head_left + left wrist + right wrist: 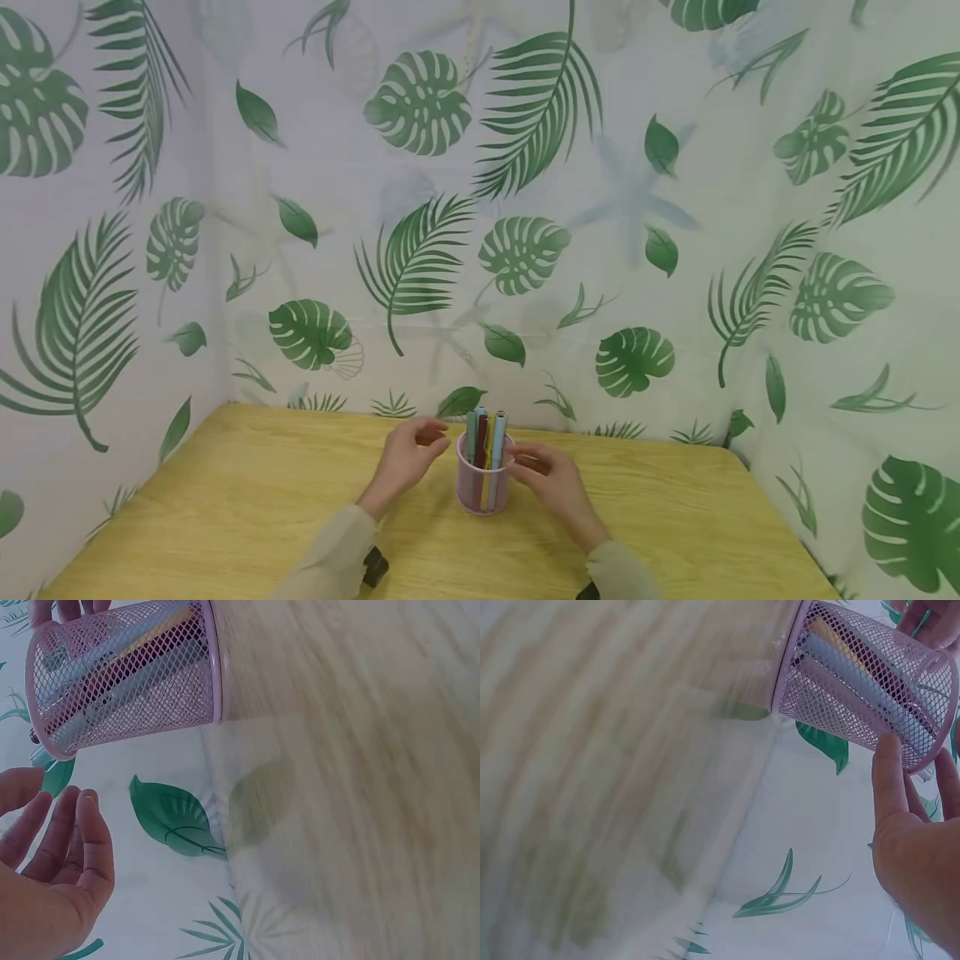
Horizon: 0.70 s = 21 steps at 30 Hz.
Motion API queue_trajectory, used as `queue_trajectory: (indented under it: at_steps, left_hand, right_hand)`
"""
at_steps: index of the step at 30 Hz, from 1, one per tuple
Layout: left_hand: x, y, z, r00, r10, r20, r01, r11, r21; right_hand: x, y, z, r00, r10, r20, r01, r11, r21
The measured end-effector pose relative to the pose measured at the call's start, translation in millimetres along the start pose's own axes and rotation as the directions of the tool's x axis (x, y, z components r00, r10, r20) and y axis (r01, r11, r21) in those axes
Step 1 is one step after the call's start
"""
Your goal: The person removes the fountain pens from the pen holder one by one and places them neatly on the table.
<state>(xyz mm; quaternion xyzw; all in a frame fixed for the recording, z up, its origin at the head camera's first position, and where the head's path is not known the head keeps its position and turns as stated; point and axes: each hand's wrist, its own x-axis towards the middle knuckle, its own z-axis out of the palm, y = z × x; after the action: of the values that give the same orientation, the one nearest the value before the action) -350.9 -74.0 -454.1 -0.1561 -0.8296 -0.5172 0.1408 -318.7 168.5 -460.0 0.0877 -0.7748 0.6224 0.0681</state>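
Left fingers (97, 844) loose, right fingers (889, 780) relaxed by cup (467, 490), contact unclear, pens (498, 435) partly hidden

Pink wire-mesh pen cup (471, 490) is stood upright between left hand (407, 458) and right hand (553, 482), set closer to the right. Pens (499, 435) are held inside, tops protruding: grey-green, dark red, yellow, light blue; light blue placed toward right hand.

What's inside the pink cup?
The cup holds pens: green, dark red, yellow and light blue ones show. Its mesh partly veils their lower parts; anything behind them stays hidden.
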Motion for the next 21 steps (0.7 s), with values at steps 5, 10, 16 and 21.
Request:
queue_trajectory:
  at_steps: [5,10,16,21]
  left_hand:
    - [3.4,0.7,3.1,0.999,-0.049,0.019,0.050,0.997,-0.059]
    - [8.2,0.9,8.2,0.998,-0.069,0.007,0.070,0.991,-0.114]
    - [14.7,-2.6,17.7,0.993,-0.114,0.003,0.112,0.970,-0.217]
    - [19.5,-2.6,21.6,0.991,-0.135,0.002,0.130,0.955,-0.265]
  right_hand:
    - [0.1,-0.6,2.7,1.000,0.001,-0.008,-0.001,1.000,-0.009]
    - [0.6,-0.5,3.1,1.000,0.013,-0.012,-0.013,1.000,-0.014]
    - [3.1,0.9,3.6,0.999,0.047,-0.021,-0.047,0.998,-0.032]
    - [3.9,-1.2,4.8,0.998,0.053,-0.023,-0.054,0.997,-0.047]
